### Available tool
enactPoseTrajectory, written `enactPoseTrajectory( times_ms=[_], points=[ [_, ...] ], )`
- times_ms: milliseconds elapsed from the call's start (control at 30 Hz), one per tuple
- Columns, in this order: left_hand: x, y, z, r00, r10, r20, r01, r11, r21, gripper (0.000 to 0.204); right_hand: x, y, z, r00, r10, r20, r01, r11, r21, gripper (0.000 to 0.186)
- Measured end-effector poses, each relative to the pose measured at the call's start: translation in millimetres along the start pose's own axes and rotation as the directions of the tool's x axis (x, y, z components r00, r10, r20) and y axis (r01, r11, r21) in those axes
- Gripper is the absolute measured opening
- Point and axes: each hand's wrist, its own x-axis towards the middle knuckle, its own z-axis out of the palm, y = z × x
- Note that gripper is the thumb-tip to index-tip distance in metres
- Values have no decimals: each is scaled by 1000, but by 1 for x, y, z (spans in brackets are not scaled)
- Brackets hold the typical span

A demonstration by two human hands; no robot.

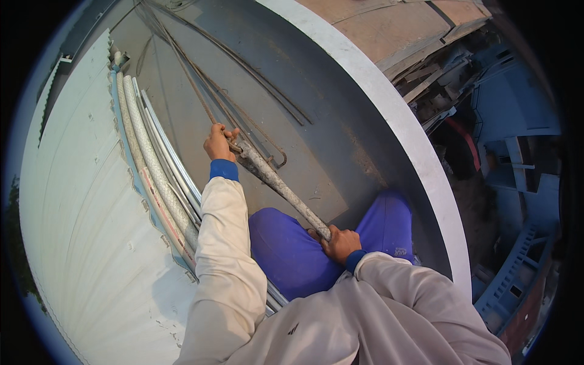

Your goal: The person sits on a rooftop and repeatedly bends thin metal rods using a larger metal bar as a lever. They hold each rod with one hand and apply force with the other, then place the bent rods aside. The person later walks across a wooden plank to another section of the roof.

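My left hand (219,143) is closed around a steel rod (198,91), beside the thick far end of a mottled grey metal pipe (289,194). The rod runs away from me toward the upper left. My right hand (340,243) grips the near end of the pipe, which slants between my bent knees. How the rod and the pipe's far end meet is partly hidden by my left fingers. Just right of my left hand lies a rusty rod with a hooked end (281,159), on the grey floor (310,152).
Several long pipes (159,149) lie along the left, beside pale corrugated sheeting (79,201). More thin rods (267,82) stretch across the floor ahead. A white-topped parapet (413,140) curves along the right. Beyond it are brown boards (389,30) and a drop to blue structures.
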Motion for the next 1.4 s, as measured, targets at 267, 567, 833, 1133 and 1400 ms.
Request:
enactPoseTrajectory(
  times_ms=[267, 567, 833, 1133, 1400],
  points=[
    [-1, -8, 9, 1000, 25, 8, -25, 999, 39, 17, 16, 4, 23, 996, 49, -72, -54, 996, -64, 37],
    [7, -26, 12, 998, 23, 63, -28, 996, 87, 16, 63, 41, 69, 986, 61, -156, -79, 990, -115, 34],
    [14, -31, 10, 996, 54, 77, -61, 994, 86, 17, 70, 52, 69, 985, -34, -170, 24, 998, -62, 35],
    [16, -28, 9, 998, 24, 55, -32, 990, 136, 19, 55, 43, 51, 991, -49, -122, 50, 999, 4, 32],
    [8, -29, 23, 997, 82, 11, -83, 987, 135, 17, 28, 30, 35, 996, -33, -80, 35, 999, 22, 33]
  ],
)
